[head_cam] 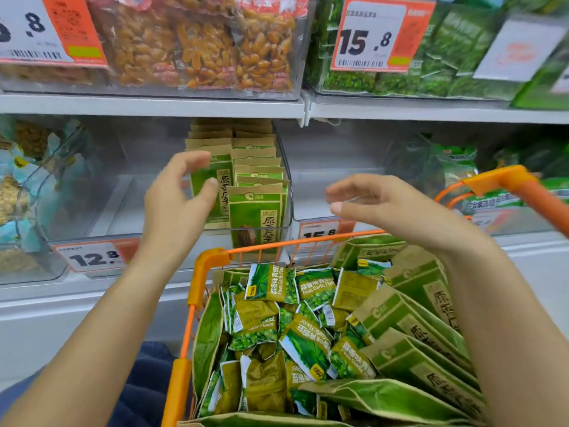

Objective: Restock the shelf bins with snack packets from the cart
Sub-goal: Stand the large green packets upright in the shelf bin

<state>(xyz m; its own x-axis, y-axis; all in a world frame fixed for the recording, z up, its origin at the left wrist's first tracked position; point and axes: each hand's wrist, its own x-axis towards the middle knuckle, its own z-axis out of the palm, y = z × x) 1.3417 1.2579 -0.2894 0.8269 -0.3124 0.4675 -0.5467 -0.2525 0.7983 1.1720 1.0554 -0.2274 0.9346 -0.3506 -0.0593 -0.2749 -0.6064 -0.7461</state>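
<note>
Both bare forearms reached forward; the left hand and right hand hovered apart, fingers loosely curved, empty.

Packets in cart, before shelf bin of upright packets.

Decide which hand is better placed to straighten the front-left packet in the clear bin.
Left. The left hand is already at that packet, fingers loosely around it; the right hand hovers empty above the cart.

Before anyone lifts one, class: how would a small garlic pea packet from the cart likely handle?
The garlic pea packet looks crinkly and puffed, so probably light and floppy. Its glossy film may slip between fingers. Lying loose in the cart, neighbours would likely shift.
</note>
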